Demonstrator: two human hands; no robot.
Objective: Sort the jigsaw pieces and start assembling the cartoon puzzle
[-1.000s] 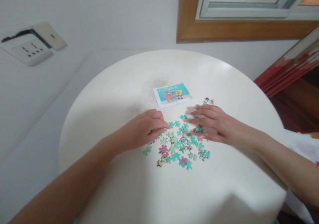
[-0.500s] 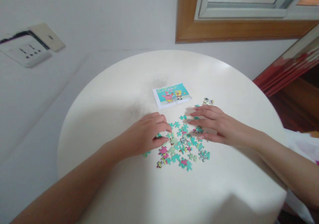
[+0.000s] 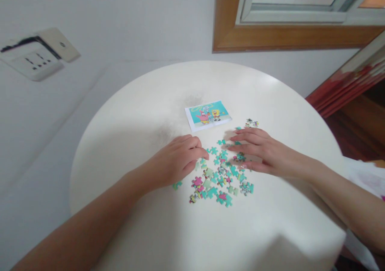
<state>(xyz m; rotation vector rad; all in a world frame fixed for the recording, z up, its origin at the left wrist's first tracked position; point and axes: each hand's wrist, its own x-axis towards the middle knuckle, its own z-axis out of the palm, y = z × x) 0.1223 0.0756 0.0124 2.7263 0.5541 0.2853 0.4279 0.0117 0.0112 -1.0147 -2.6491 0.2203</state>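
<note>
Loose jigsaw puzzle pieces (image 3: 223,170), mostly teal with some pink and pale green, lie spread between my hands. At their left edge is my left hand (image 3: 180,158), its fingers curled in and the thumb drawn close under the index finger. Whatever those fingers may hold is hidden. A teal piece (image 3: 177,185) lies just below this hand. My right hand (image 3: 255,148) rests over the right side of the pieces, fingers spread, covering some of them. Beyond the pieces lies a small picture card (image 3: 208,115) with cartoon figures.
Everything lies on a round white table (image 3: 144,231) set against a pale wall. A few pieces (image 3: 252,123) sit apart beyond my right hand. A wall socket (image 3: 37,60) is at left, a wood-framed window (image 3: 288,38) at upper right, and a red curtain (image 3: 339,88) at right.
The thumb and index finger of my left hand have come together, and the teal piece seen between them is now hidden. My right hand has stayed in place.
</note>
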